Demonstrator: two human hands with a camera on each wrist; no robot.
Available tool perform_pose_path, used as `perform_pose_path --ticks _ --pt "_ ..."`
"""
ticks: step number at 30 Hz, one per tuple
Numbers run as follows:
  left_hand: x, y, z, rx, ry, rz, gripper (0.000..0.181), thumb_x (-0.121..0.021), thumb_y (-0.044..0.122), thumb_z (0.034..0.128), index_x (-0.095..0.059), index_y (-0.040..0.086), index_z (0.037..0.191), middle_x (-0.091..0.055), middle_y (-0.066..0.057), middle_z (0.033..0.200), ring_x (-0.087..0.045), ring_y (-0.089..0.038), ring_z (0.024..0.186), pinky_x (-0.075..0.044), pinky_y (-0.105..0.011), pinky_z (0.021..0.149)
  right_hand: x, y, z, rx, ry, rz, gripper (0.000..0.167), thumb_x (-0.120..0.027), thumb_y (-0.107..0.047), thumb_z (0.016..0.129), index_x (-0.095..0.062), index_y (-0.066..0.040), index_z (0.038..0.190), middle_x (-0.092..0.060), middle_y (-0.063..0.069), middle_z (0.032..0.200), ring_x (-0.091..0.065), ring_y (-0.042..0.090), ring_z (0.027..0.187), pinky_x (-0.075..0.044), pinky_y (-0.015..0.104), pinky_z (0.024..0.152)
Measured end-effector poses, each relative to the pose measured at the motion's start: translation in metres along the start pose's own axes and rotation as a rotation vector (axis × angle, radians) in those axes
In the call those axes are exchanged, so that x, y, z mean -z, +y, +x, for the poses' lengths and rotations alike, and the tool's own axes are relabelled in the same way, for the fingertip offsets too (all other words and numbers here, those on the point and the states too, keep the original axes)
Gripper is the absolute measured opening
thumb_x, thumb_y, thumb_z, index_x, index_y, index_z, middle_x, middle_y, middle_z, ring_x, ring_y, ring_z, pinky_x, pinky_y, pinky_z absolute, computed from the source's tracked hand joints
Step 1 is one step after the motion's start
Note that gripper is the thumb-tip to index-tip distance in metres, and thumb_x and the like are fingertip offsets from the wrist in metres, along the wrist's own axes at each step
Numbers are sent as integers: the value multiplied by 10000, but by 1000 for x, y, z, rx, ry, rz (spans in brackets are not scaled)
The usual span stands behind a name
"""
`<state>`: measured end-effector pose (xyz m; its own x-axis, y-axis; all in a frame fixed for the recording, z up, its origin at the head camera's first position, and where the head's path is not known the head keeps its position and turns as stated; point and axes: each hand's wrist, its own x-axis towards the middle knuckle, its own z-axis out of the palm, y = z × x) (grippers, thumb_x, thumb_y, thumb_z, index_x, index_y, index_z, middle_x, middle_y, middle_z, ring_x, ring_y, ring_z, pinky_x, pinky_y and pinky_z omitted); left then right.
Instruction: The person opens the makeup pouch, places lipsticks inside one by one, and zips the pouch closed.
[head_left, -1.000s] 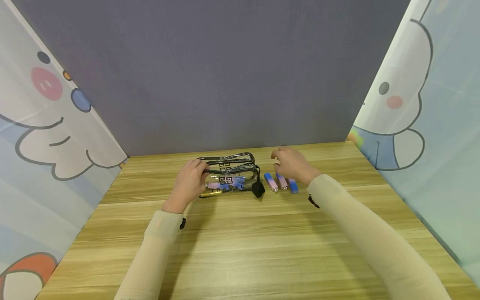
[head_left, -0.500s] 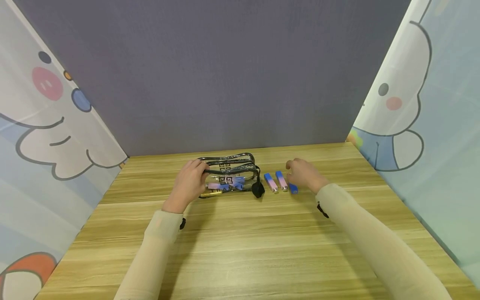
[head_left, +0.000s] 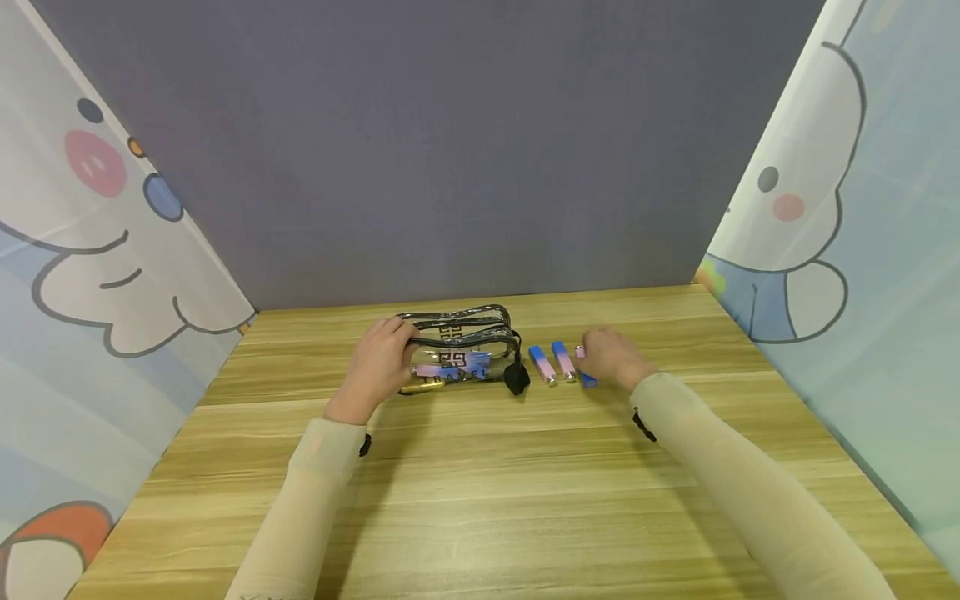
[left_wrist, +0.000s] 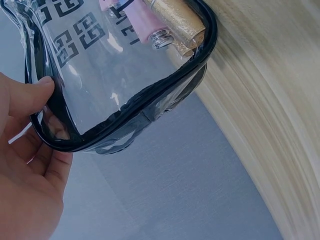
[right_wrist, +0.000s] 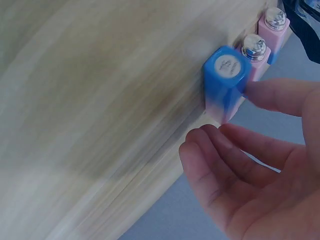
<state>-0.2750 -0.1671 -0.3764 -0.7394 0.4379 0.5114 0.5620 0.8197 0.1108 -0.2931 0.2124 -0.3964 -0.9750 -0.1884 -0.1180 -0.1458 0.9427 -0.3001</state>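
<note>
A clear zip pouch (head_left: 480,340) with black trim and "TRAVEL" lettering stands on the table, several tubes showing inside. My left hand (head_left: 377,362) pinches its upper left edge between thumb and fingers. In the left wrist view, a pink tube (left_wrist: 145,22) and a gold tube (left_wrist: 180,22) lie within. To the right of the pouch, my right hand (head_left: 611,358) pinches a blue-and-pink lipstick tube (right_wrist: 225,80), thumb on one side and fingers at its pink end. Beside it lie two similar lipstick tubes, one left (head_left: 543,367) and one nearer (head_left: 564,363).
The wood-grain table (head_left: 480,483) ends at a grey panel (head_left: 480,167) behind the pouch. Cartoon-print curtains (head_left: 855,250) hang on both sides. A black zip tab (head_left: 517,378) hangs at the pouch's right end.
My right hand has moved right and toward me, from above the tubes to the rightmost lipstick tube, and its fingers have closed on it. The left hand stays on the pouch.
</note>
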Motion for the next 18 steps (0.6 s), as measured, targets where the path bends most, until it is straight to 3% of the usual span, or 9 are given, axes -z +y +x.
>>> perform_pose_path --ticks 3,6,10,18 --pt "0 0 0 -4 5 0 91 -698 9 938 -705 0 1028 -666 -127 994 -593 -315 909 -511 -451 874 0 0 -1 2 3 -13 222 -593 -187 999 -634 -48 831 -610 78 761 -552 184 627 -479 331 576" --pt "0 1 0 -8 8 2 90 -701 8 936 -705 -1 1025 -667 -129 990 -594 -317 905 -512 -454 872 0 2 -1 13 4 -25 164 -590 -138 998 -663 9 1012 -668 143 950 -620 250 793 -547 410 713" --pt "0 0 0 -6 10 5 86 -702 8 935 -706 3 1021 -665 -124 982 -591 -311 893 -513 -453 859 -1 6 1 34 2 -45 276 -605 -31 940 -633 40 1205 -662 210 1168 -636 311 968 -548 489 860" --pt "-1 0 -1 -7 13 5 88 -695 5 939 -705 5 1027 -661 -121 981 -589 -307 892 -515 -453 856 -4 13 4 82 7 -72 348 -621 60 868 -624 42 1215 -656 208 1188 -642 349 1041 -550 507 897"
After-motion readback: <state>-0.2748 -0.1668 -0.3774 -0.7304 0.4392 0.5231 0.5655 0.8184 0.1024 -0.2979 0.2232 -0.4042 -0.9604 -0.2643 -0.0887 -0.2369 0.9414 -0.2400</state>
